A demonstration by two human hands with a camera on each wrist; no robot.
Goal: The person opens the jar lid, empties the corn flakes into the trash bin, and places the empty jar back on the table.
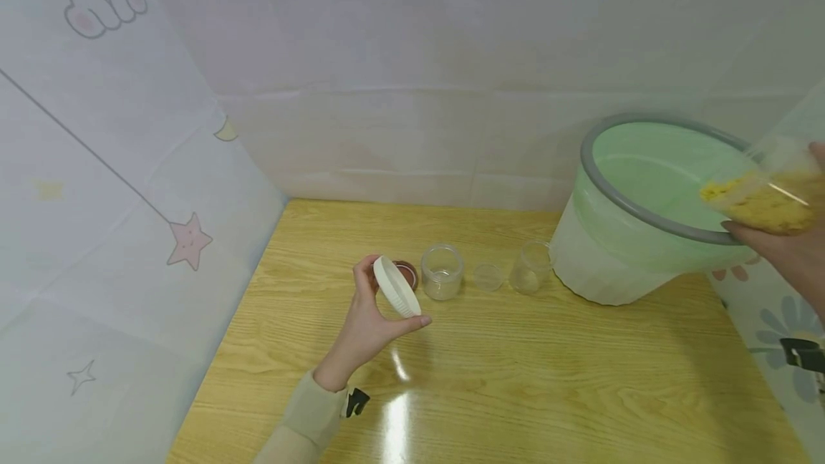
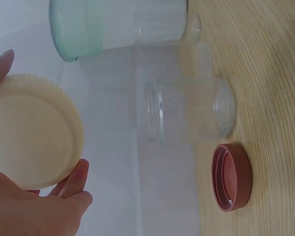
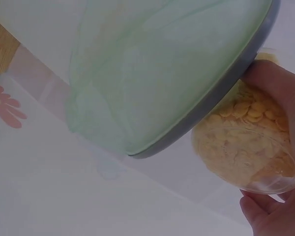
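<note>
In the head view my left hand [image 1: 364,328] grips a white lid with a ribbed rim [image 1: 396,288] by its edge, raised above the table and tilted. The same lid [image 2: 32,132] shows its flat face in the left wrist view. My right hand [image 1: 795,256] holds a clear jar of yellow flakes [image 1: 773,206], tipped on its side at the rim of a bin [image 1: 612,263]. The bin is white with a grey rim and a pale green liner. Many flat yellow pieces [image 3: 253,113] show through the jar in the right wrist view.
A row stands along the back of the wooden table [image 1: 515,378]: a reddish-brown lid [image 2: 233,177], a clear open jar [image 1: 442,274], a small clear disc [image 1: 488,277] and a clear cup [image 1: 530,271] beside the bin. Printed cloth [image 1: 387,56] hangs behind.
</note>
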